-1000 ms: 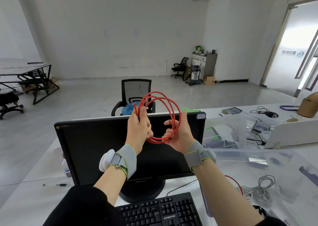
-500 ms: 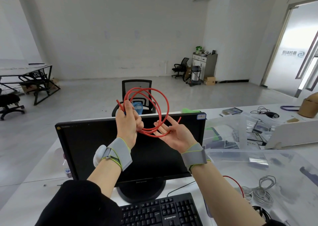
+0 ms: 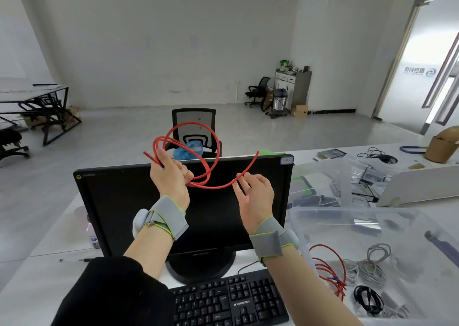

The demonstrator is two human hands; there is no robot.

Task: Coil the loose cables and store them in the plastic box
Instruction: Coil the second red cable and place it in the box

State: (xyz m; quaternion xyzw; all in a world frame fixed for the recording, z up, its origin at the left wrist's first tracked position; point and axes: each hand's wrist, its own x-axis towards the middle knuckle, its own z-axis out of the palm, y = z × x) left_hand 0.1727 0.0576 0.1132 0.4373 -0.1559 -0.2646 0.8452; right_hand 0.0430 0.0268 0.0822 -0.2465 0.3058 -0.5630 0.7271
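I hold a red cable [image 3: 213, 149] in the air above the monitor. My left hand [image 3: 171, 176] is closed around its gathered loops, which stand up as a ring over that fist. The cable's free tail runs right and rests across the fingertips of my right hand [image 3: 255, 191], whose fingers are spread. The tail's tip sticks up past that hand. A clear plastic box [image 3: 372, 219] stands at the lower right on the desk. Inside it lie another red cable [image 3: 327, 268], a white cable coil [image 3: 372, 266] and a black cable [image 3: 367, 301].
A black monitor [image 3: 119, 201] stands right under my hands, with a black keyboard [image 3: 228, 298] in front of it. More clear containers [image 3: 320, 176], small cables and a cardboard piece lie on the white desk [image 3: 44, 276] to the right. An office chair [image 3: 193, 124] stands behind the monitor.
My left hand has moved left with the coil. My right hand has come out of the loops, and one loop has opened into a loose tail lying across its fingertips.
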